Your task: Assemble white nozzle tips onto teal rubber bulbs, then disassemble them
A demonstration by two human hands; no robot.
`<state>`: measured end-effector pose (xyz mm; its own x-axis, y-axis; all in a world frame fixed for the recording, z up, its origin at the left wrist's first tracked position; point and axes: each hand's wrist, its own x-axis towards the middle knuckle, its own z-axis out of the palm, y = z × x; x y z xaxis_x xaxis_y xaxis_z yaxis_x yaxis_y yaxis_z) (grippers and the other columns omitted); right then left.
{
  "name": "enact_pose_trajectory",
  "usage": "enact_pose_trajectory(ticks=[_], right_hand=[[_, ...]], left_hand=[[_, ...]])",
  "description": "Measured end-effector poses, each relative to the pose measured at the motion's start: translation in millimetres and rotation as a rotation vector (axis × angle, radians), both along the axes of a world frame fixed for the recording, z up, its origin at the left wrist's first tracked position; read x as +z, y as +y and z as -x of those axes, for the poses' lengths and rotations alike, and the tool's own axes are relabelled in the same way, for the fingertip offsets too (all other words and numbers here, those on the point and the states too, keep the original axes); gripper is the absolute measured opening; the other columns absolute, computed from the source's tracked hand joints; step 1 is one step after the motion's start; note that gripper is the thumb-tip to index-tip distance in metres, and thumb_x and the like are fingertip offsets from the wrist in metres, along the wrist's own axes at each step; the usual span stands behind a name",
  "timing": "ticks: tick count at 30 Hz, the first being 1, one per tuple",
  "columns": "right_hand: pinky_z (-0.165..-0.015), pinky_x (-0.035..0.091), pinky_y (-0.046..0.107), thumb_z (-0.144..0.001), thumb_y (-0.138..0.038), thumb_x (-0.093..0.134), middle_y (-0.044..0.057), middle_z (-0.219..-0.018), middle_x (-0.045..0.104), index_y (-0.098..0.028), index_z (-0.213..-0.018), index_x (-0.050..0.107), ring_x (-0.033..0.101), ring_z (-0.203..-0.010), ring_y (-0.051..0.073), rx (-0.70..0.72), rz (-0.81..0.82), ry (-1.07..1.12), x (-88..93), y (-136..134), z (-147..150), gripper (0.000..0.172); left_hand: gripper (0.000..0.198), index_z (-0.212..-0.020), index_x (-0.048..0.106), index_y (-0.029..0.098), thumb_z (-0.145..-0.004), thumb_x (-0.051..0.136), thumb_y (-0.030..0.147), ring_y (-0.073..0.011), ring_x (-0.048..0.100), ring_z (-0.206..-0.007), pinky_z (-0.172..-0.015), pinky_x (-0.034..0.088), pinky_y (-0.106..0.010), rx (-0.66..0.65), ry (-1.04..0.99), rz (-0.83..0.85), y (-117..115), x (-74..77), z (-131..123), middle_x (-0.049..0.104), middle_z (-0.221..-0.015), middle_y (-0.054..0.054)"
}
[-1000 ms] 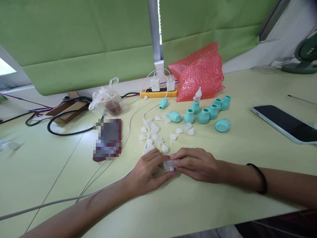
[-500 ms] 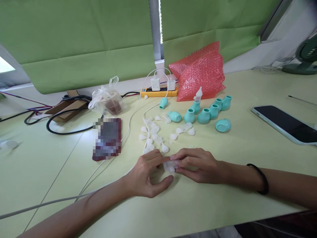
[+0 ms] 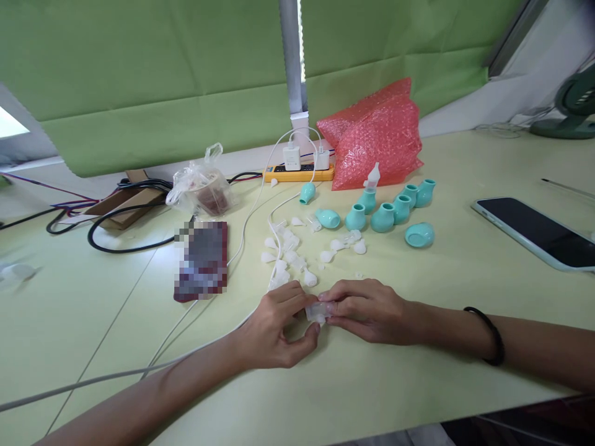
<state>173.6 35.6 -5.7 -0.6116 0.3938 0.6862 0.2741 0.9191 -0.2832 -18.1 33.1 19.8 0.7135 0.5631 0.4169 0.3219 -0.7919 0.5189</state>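
Between the fingertips of both hands is a small clear plastic connector (image 3: 316, 311), low over the table. My right hand (image 3: 376, 311) pinches its right end with thumb and fingers. From the other side my left hand (image 3: 281, 325) has its index fingertip on the upper edge and its thumb curled in at the lower edge. Fingers hide part of the connector. Just beyond them lie several loose clear tubes and white soft tips (image 3: 292, 259). Several teal squeeze bulbs (image 3: 383, 218) stand or lie farther back; one carries a clear nozzle (image 3: 372, 177).
A white cable (image 3: 204, 348) runs under my left forearm. At left lie a red-edged phone-like object (image 3: 204, 257), a bagged tape roll (image 3: 209, 191) and an open carton (image 3: 125, 207). Behind are a yellow power strip (image 3: 297, 174) and red bubble wrap (image 3: 376, 136); a phone (image 3: 534, 232) lies right.
My left thumb has moved in and up to the connector's lower edge. The right fingers have shifted slightly on the connector. Everything else on the table is unchanged.
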Motion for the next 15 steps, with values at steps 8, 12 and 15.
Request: enact_pose_trajectory(ticks=[8, 12, 15], right_hand=[[-0.061, 0.047, 0.016, -0.076, -0.017, 0.054, 0.002, -0.084, 0.060, -0.016, -0.076, 0.052, 0.057, -0.074, 0.007, -0.014, -0.035, -0.009, -0.2, 0.7, -0.7, 0.003], [-0.058, 0.045, 0.016, -0.075, -0.016, 0.054, 0.001, -0.084, 0.061, -0.017, -0.080, 0.051, 0.056, -0.073, 0.007, 0.009, -0.047, -0.027, 1.6, 1.0, -1.0, 0.007], [-0.060, 0.046, 0.019, -0.074, -0.019, 0.055, 0.003, -0.084, 0.060, -0.016, -0.088, 0.050, 0.056, -0.075, 0.009, 0.037, -0.051, -0.033, 4.8, 2.7, -2.0, 0.016]], left_hand=[[0.020, -0.087, 0.056, 0.010, -0.072, 0.052, 0.023, -0.0139, 0.045, -0.061, -0.054, 0.039, -0.026, 0.006, 0.045, 0.059, 1.2, 1.2, 2.7, 0.052, -0.065, -0.005], [0.015, -0.085, 0.054, 0.011, -0.077, 0.051, 0.023, -0.0137, 0.046, -0.063, -0.054, 0.039, -0.025, -0.006, 0.044, 0.010, 1.2, -1.9, 3.4, 0.053, -0.067, -0.005], [0.014, -0.085, 0.054, 0.011, -0.078, 0.049, 0.022, -0.0140, 0.046, -0.064, -0.055, 0.039, -0.025, -0.025, 0.037, -0.025, 1.3, -3.7, 3.7, 0.053, -0.067, -0.005]])
